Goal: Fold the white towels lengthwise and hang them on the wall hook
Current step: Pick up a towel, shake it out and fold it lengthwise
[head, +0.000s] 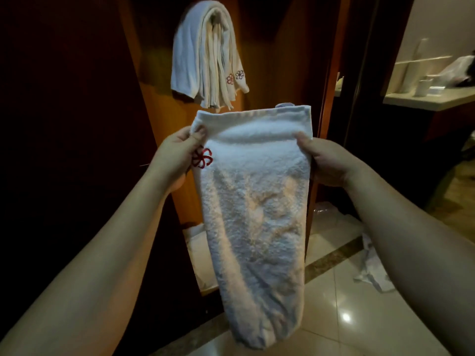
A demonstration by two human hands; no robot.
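The left hand (177,155) pinches the upper left corner of a white towel (254,214), thumb on the front face and fingers behind the cloth. The right hand (326,160) grips the upper right edge in the same manner, thumb in front. Both hands are closed on the towel and hold it at the centre of the frame, with its top hem roughly level. The towel hangs straight down from the hands as a narrow folded strip, its rounded lower end in the lower centre of the frame, above the floor (359,317). A red flower emblem (202,158) sits on the towel just beside the left thumb.

Directly above the held towel, in the upper centre of the frame, a stack of towels (205,57) hangs draped against a wood panel (277,60). The hook itself is hidden by the cloth. Two small flower emblems show near the stack's lower right corner.

At the lower right, crumpled cloth (372,268) lies on the glossy tiled floor. At the upper right, a pale tabletop (424,98) carries blurred items.
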